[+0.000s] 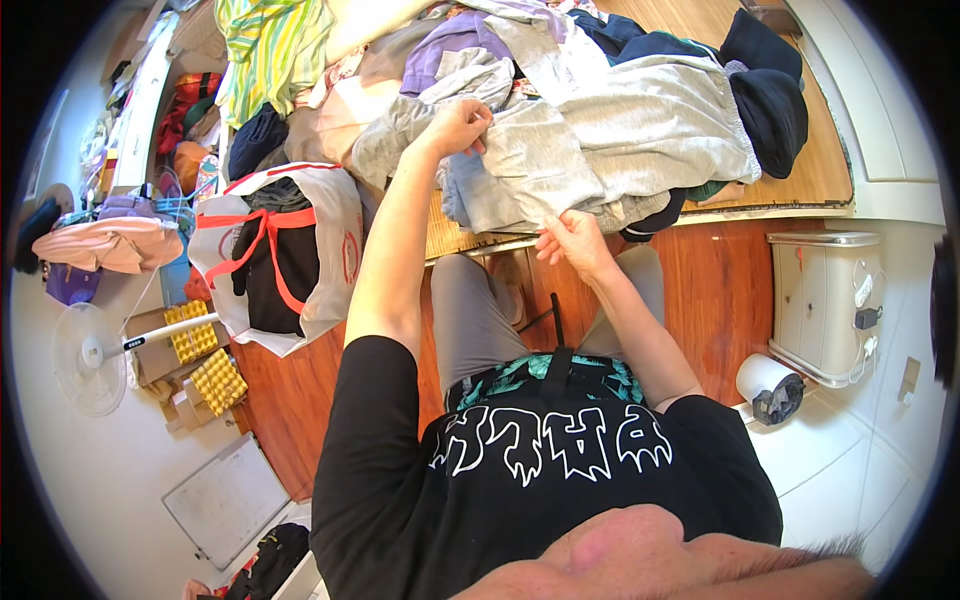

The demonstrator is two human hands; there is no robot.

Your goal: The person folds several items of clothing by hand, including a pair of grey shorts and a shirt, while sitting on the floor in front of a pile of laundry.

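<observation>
A light grey knit garment (622, 127) lies spread over the front of the bed, its sleeve or leg part (532, 157) stretching toward me. My left hand (459, 129) pinches that part's left edge, thumb and fingers together. At its near corner, close to the bed's front edge, my right hand (576, 241) grips the cloth between thumb and forefinger, other fingers loosely bent. Beneath the grey cloth a blue-grey folded fabric (465, 196) shows. Another crumpled grey garment (394, 139) sits left of my left hand.
Heaped clothes include a purple garment (439, 52), a striped cloth (274, 52) and dark navy clothing (772, 112). A white bag with red ties (349, 232) holds dark clothes beside my left arm. The bamboo mat (817, 169) covers the bed. A fan (94, 352) stands left, a bin (761, 375) right.
</observation>
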